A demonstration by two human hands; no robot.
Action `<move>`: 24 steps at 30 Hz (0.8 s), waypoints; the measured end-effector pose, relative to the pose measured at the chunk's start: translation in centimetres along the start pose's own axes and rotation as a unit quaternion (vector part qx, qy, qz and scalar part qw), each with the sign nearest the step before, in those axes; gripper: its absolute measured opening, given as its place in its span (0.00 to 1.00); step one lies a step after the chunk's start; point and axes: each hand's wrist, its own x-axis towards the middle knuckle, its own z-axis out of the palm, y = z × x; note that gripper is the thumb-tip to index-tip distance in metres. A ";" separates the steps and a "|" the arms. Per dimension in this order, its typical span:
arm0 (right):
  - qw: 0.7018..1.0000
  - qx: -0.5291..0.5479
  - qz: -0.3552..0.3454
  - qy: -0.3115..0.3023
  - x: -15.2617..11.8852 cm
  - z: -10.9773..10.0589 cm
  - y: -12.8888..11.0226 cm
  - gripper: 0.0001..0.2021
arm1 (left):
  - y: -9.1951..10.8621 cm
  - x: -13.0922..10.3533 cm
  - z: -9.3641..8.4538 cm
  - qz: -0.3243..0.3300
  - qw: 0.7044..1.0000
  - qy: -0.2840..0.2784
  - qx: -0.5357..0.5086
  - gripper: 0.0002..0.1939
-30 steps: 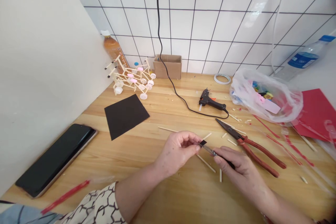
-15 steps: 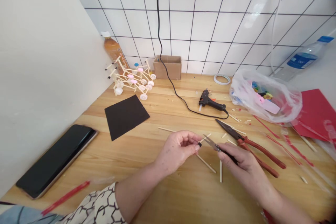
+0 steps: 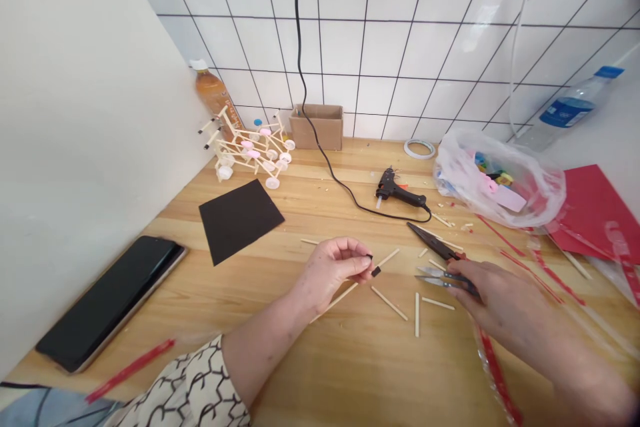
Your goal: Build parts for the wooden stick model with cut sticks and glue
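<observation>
My left hand [image 3: 340, 270] is closed in a pinch, with a small black piece [image 3: 370, 257] at its fingertips. Right by those fingers, a second black bit [image 3: 377, 272] sits on a thin wooden stick [image 3: 389, 257]. Another length of stick [image 3: 336, 303] shows below the hand; whether they are one stick I cannot tell. My right hand [image 3: 493, 293] is wrapped round a pair of thread snips [image 3: 434, 277], its blades apart and pointing left. Under that hand lie needle-nose pliers [image 3: 431, 240], their handles mostly covered. Loose cut sticks [image 3: 417, 315] lie between the hands.
A black card [image 3: 242, 221] and a phone [image 3: 110, 303] lie to the left. Behind stand a stick model [image 3: 253, 147], a cardboard box [image 3: 317, 128] and a bottle [image 3: 213, 90]. A corded glue gun [image 3: 400, 190], tape roll [image 3: 419, 149] and plastic bag [image 3: 545, 197] are at right.
My right hand has moved right and down with the snips, away from the left hand. A second black bit now shows on the stick beside my left fingers. The view has shifted slightly.
</observation>
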 end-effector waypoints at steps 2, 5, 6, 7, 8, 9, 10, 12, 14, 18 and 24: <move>0.999 -0.034 -0.004 0.004 -0.1 0.0 -0.4 0.09 | 0.0 0.0 -0.1 -0.004 1.000 -0.004 -0.006 0.14; 0.997 -0.065 -0.027 0.019 -0.2 -0.1 -1.2 0.06 | -0.1 0.1 -0.1 -0.007 1.000 -0.008 -0.009 0.15; 0.997 -0.070 -0.032 0.030 -0.1 -0.1 -1.5 0.06 | -0.1 0.1 -0.1 -0.008 1.000 -0.008 -0.009 0.15; 0.996 -0.071 -0.037 0.044 -0.1 -0.2 -1.8 0.06 | -0.2 0.1 -0.1 -0.008 1.000 -0.007 -0.011 0.15; 0.995 -0.069 -0.040 0.058 0.0 -0.4 -2.2 0.06 | -0.2 0.1 -0.1 -0.008 1.000 -0.005 -0.013 0.15; 0.994 -0.063 -0.045 0.071 0.1 -0.6 -2.5 0.07 | -0.3 0.1 -0.1 -0.007 1.000 -0.003 -0.016 0.15; 0.994 -0.051 -0.056 0.077 0.3 -0.8 -2.8 0.07 | -0.3 0.1 -0.1 -0.005 1.000 0.000 -0.018 0.15; 0.993 -0.020 -0.087 0.071 0.7 -1.4 -3.5 0.08 | -0.3 0.2 -0.1 -0.002 1.000 0.005 -0.020 0.15; 0.992 -0.004 -0.110 0.060 1.2 -2.1 -4.0 0.09 | -0.3 0.3 -0.1 0.001 1.000 0.009 -0.020 0.15; 0.990 -0.041 -0.119 0.063 2.6 -3.2 -5.1 0.09 | -0.2 0.5 -0.3 0.010 1.000 0.010 -0.028 0.14; 0.991 -0.101 -0.084 0.030 7.0 -3.6 -5.9 0.09 | -0.3 1.1 -0.8 0.037 0.998 0.018 -0.045 0.14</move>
